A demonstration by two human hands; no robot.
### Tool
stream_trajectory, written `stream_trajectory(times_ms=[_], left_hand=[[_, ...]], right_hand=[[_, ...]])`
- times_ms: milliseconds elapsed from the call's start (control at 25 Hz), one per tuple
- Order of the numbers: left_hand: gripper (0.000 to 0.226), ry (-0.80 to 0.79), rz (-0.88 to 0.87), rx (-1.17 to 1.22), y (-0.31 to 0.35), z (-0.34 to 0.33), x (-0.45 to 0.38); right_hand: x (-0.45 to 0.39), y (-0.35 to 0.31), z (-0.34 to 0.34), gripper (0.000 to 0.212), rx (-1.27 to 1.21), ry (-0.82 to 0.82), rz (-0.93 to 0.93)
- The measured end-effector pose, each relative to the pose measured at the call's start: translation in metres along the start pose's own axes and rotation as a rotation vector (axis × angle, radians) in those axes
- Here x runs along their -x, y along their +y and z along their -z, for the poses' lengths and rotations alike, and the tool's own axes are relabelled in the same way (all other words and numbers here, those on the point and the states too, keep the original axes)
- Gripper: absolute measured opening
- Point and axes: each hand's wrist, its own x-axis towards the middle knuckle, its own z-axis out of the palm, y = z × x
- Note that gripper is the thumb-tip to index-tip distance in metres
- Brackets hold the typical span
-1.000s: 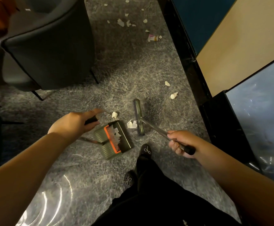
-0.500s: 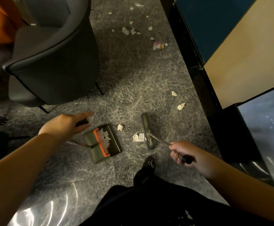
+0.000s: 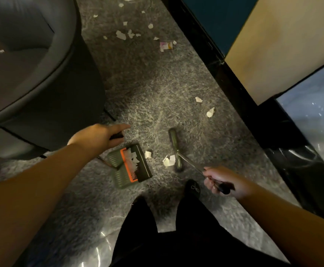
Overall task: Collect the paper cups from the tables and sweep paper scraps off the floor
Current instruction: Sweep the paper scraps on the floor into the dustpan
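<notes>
A person's left hand (image 3: pixel 99 137) curls round the dark grip of a green dustpan (image 3: pixel 132 167) resting on grey carpet (image 3: pixel 153 89) just below that hand, white scraps already lying against its orange comb. The right hand (image 3: pixel 221 181) grips the black end of a broom handle, its green brush head (image 3: pixel 175 149) standing on the carpet between the two hands. Two paper scraps (image 3: pixel 158 158) lie between pan and brush; whether the larger one touches the bristles is hard to tell. Two more scraps (image 3: pixel 205 106) lie beyond the right hand, and a scatter of scraps (image 3: pixel 138 31) well beyond both. A grey armchair (image 3: pixel 41 78) stands beyond the left hand.
</notes>
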Motion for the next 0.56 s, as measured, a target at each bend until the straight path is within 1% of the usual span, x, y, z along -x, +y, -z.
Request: stream_trajectory(times_ms=[120,280,440,560], left_hand=[[0.051,0.025,-0.079,-0.023,-0.004,0.003,-0.015],[0.052,0.032,-0.118,-0.041,-0.018,0.007,-0.021],[0.054,0.036,-0.117,-0.054,-0.036,0.009,-0.017],[0.057,0.046,-0.126,-0.066,-0.041,0.005,-0.012]], right_hand=[[-0.008,0.014,-0.043,0.044,-0.093,-0.049,-0.037],[-0.023,0.028,-0.102,0.041,-0.097,-0.055,-0.008],[-0.028,0.03,-0.144,0.051,0.011,-0.083,0.023],[-0.025,0.024,-0.166,0.046,0.095,-0.126,0.015]])
